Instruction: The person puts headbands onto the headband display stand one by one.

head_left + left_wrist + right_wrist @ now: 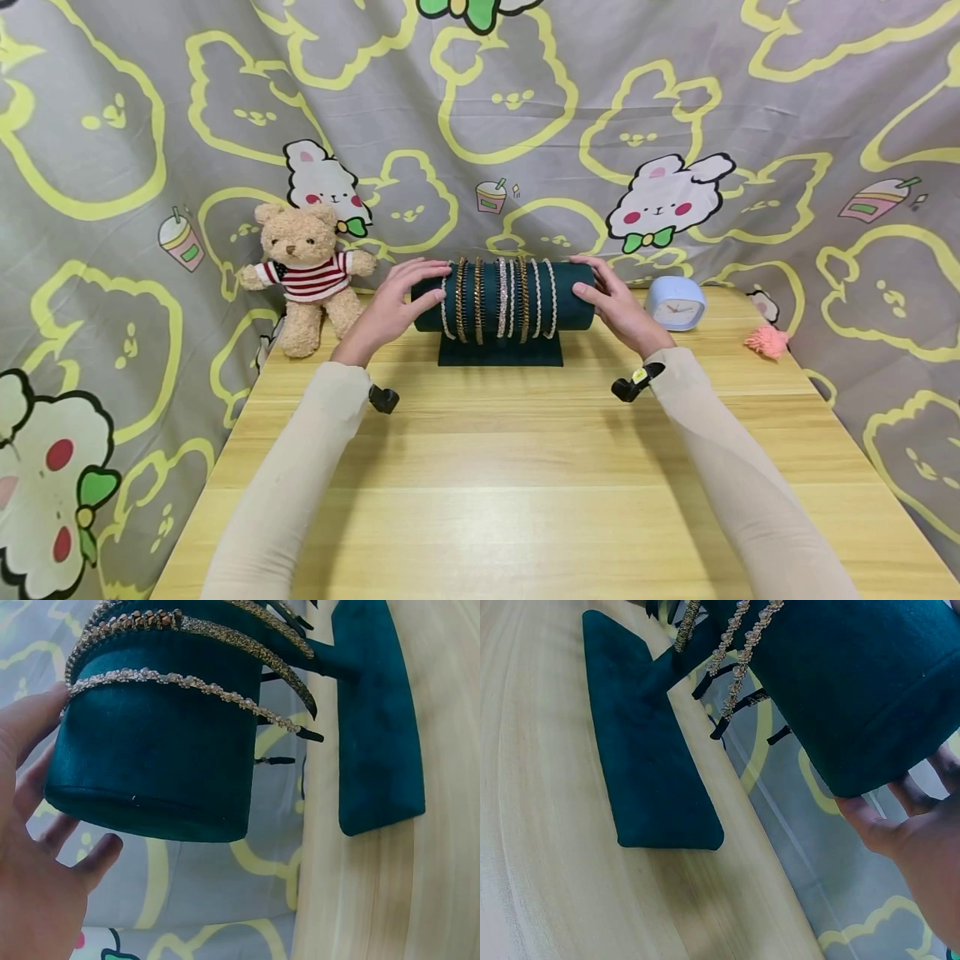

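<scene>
A dark teal velvet headband stand (489, 295) stands toward the back of the table, its roll lying sideways on a flat base (381, 727). Several beaded and braided headbands (502, 297) in gold, pink and cream sit around the roll, with dark tips hanging below. My left hand (405, 293) holds the roll's left end, thumb in front and fingers over the top, beside a cream beaded headband (176, 679). At the other end, my right hand (615, 302) holds the roll with its thumb at the front edge; its other fingertips are partly hidden.
A teddy bear (302, 271) in a striped sweater sits at the back left. Behind my right hand stands a blue clock (676, 303), with a pink fluffy item (767, 341) farther right. A patterned curtain (517, 100) hangs along the table's back and sides.
</scene>
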Motion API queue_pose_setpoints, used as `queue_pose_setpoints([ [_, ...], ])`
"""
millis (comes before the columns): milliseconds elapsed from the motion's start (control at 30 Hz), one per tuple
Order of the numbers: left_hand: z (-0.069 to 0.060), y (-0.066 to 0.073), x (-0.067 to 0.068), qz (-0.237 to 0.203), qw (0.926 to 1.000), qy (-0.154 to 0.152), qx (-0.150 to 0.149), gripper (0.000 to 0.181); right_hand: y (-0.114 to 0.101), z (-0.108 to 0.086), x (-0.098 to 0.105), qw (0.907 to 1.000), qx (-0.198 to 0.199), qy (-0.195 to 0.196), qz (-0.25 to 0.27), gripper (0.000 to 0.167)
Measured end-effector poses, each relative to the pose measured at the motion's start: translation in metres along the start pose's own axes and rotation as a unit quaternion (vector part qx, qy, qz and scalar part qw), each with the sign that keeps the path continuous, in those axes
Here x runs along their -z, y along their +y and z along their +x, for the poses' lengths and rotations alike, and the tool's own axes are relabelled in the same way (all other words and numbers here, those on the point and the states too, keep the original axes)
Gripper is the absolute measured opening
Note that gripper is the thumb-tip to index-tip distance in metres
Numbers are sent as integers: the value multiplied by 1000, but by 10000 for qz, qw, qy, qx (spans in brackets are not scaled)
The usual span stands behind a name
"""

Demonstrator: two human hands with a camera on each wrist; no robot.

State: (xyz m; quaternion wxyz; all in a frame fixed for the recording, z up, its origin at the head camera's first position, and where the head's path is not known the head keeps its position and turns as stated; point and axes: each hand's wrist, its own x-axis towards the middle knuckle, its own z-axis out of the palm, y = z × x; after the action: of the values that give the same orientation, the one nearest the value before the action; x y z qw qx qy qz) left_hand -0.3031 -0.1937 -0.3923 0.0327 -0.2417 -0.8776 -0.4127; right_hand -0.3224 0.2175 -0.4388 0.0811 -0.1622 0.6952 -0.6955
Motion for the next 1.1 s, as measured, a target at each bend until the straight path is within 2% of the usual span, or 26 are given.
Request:
queue_pose_setpoints([
  [167,-2,-4,0,-229,9994,244,117,48,0,0,-1,10000,-1,-6,2,51],
  [333,-4,-10,2,-260,9988,421,58,44,-1,0,0,10000,13,-75,4,51],
  [533,-5,-14,6,-490,9975,514,63,43,-4,-2,6,9999,15,-89,-96,53],
  [700,-11,-18,10,-614,9967,486,231,43,-7,-8,15,9999,17,-54,-117,57],
  [800,-16,-22,15,-603,9966,469,303,43,-11,-15,24,9999,85,34,-74,59],
  [967,-30,-29,29,-538,9957,630,410,43,-17,-29,44,9995,171,263,-106,57],
  [1100,-42,-34,41,-451,9951,671,568,45,-21,-46,61,9979,252,482,-364,55],
])
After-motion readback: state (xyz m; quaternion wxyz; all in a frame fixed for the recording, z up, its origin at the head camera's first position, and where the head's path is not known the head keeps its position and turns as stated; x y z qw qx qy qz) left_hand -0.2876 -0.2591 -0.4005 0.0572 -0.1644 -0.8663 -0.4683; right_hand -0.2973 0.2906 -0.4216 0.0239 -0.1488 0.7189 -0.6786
